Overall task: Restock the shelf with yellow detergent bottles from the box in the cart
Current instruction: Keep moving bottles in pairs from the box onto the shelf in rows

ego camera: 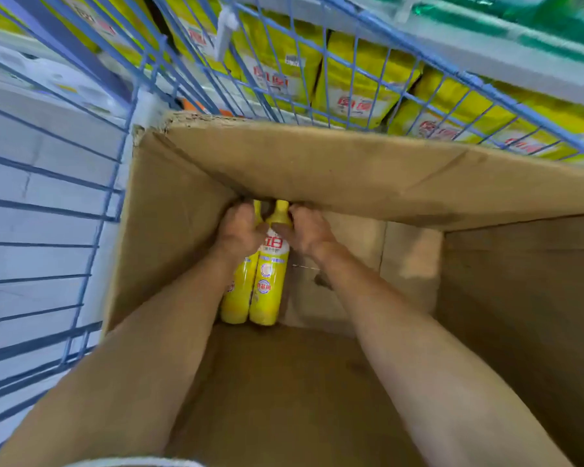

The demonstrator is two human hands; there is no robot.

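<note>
Inside the blue wire cart (108, 197) stands a large corrugated cardboard box (317, 170), open at the top. Its walls are plain brown, creased and scuffed, and the edge at the far left corner is ragged.

Contents: two yellow detergent bottles (267, 298) of smooth, glossy plastic, slender, with tapered necks and white-and-red labels. They lie side by side and touching at the left end of the box bottom. Their caps point toward the far wall, their bases toward the near wall, and their labels face upward. Folded cardboard flaps show beside them.

The person's bare forearms reach down into the box. The left hand (241, 227) is curled over the top of the left bottle (236, 298). The right hand (307, 230) is curled round the neck of the right bottle (268, 284), with the thumb across its label. The fingertips sit in shadow under the far wall.

Beyond the cart mesh, the shelf (469, 33) carries a row of blurred yellow packages (361, 82) with red-and-white labels. The wire grid stands between box and shelf.
</note>
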